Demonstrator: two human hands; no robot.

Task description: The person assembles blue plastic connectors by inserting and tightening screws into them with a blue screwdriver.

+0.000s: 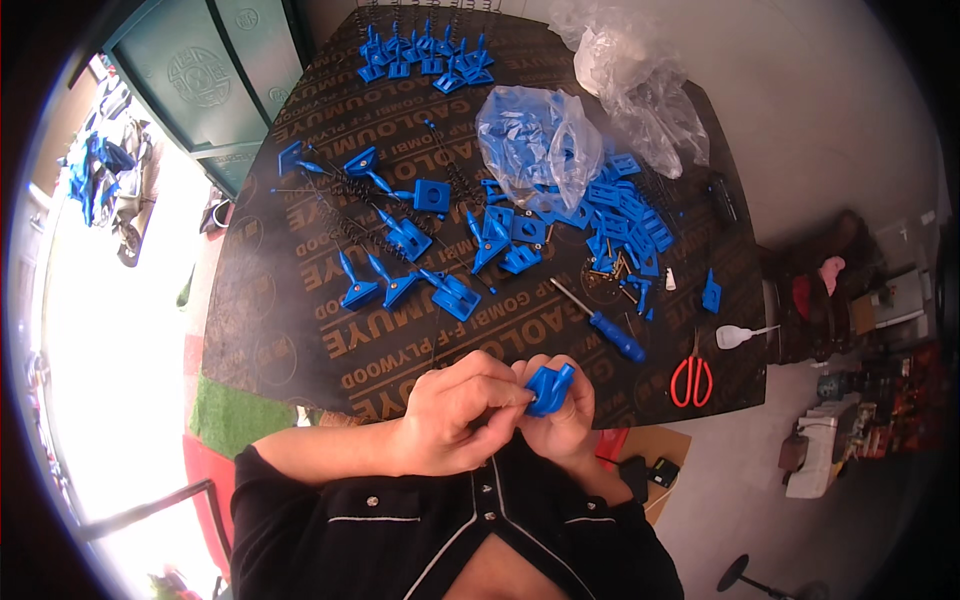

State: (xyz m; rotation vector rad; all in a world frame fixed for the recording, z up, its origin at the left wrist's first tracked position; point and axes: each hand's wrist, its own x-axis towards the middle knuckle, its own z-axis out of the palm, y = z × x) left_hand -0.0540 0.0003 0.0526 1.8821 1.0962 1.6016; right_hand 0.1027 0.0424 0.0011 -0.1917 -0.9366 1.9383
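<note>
Both hands meet close to the person's chest, just over the near edge of the worktop. The left hand (455,415) is curled, its fingertips pinching at the side of a small blue plastic part (549,388). The right hand (565,410) cups and grips the same part from below, fingers closed around it. Whether a spring or screw is being fitted cannot be told; the part is mostly hidden by the fingers.

Judging by the layout, the work looks partly done. To the left of centre lie finished-looking pieces with springs (385,235), blue bases with a pointed stem and dark coiled wire. A tidy cluster of more pieces (425,55) sits at the far edge. To the right is a loose heap of square blue parts (625,225), seemingly not yet assembled, spilling from a clear plastic bag (535,140). Another crumpled clear bag (640,85) lies beyond it.

Near the hands rest a blue-handled screwdriver (605,325), red-handled scissors (692,378), a small white scoop-like tool (742,335) and a scatter of small screws (610,270).

The worktop (300,300) is a dark sheet of printed plywood. Bright daylight floods the left side, where a parked motorbike (110,175) stands outside. Cluttered household items sit on the floor at right.
</note>
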